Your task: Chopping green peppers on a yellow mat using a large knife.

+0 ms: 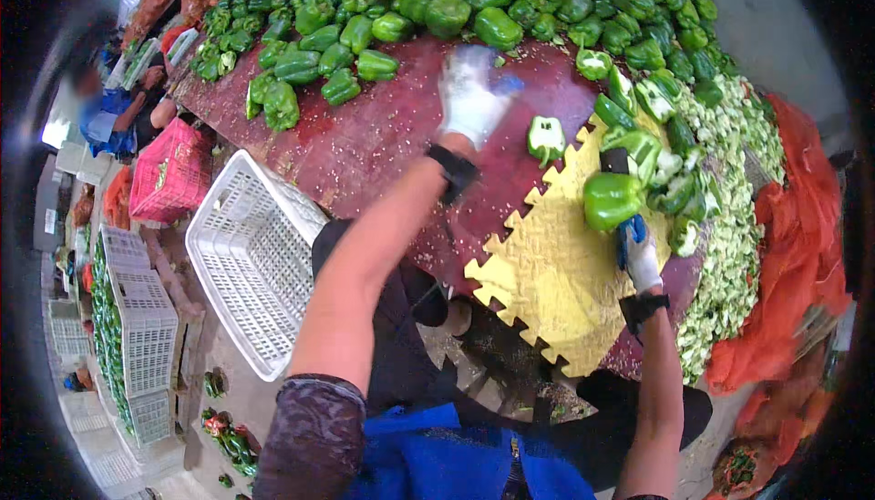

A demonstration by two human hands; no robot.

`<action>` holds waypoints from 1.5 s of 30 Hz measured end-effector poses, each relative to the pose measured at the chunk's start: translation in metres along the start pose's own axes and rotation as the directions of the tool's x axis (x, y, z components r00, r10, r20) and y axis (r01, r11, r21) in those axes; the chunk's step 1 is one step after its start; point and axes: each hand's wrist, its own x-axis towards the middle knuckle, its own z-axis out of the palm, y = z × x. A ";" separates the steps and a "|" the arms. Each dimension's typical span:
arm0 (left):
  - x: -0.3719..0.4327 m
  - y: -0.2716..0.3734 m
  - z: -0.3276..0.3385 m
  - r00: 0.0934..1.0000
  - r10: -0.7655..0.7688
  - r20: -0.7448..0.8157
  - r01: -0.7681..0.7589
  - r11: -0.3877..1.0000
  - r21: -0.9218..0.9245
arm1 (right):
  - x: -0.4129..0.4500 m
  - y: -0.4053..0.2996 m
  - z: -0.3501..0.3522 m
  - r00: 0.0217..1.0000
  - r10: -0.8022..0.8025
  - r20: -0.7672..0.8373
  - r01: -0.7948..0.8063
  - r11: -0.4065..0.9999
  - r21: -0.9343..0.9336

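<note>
My left hand (472,96), in a white and blue work glove, is blurred over the dark red tabletop (383,131); its thumb stands apart and nothing shows in it. My right hand (639,254), gloved alike, has curled fingers at the lower side of a whole green bell pepper (613,200) above the yellow foam mat (554,274). A dark flat piece (615,160), possibly a blade, shows beyond that pepper; its link to the hand is hidden. A cut pepper half (546,137) lies left of the mat. More cut peppers (673,189) lie at its right.
Whole green peppers (448,14) are heaped across the far side. Pale green trimmings (724,247) are piled right, beside red mesh sacks (806,240). A white plastic crate (256,261) stands left, a pink crate (171,172) beyond. Another person (113,114) is at far left.
</note>
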 end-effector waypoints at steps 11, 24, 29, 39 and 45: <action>0.022 -0.278 -0.064 0.738 -0.657 0.154 0.524 0.701 0.483 | -0.006 -0.018 -0.004 0.998 0.054 0.017 -0.052 0.997 -0.060; -0.086 0.064 -0.041 0.651 0.240 0.720 -0.024 0.955 -0.297 | -0.060 -0.054 -0.072 0.981 0.018 -0.194 -0.003 0.997 0.080; -0.190 0.101 0.000 0.637 0.381 0.670 -0.060 0.891 -0.450 | -0.112 -0.093 -0.072 0.939 -0.294 -0.179 0.288 0.956 -0.058; -0.217 0.116 -0.031 0.801 0.070 0.595 0.141 0.943 -0.301 | -0.171 -0.129 -0.062 0.963 -0.267 -0.031 0.244 0.918 -0.312; -0.225 0.112 -0.032 0.826 0.058 0.561 0.143 0.941 -0.307 | -0.177 -0.132 -0.043 0.921 -0.383 -0.075 0.342 0.884 -0.320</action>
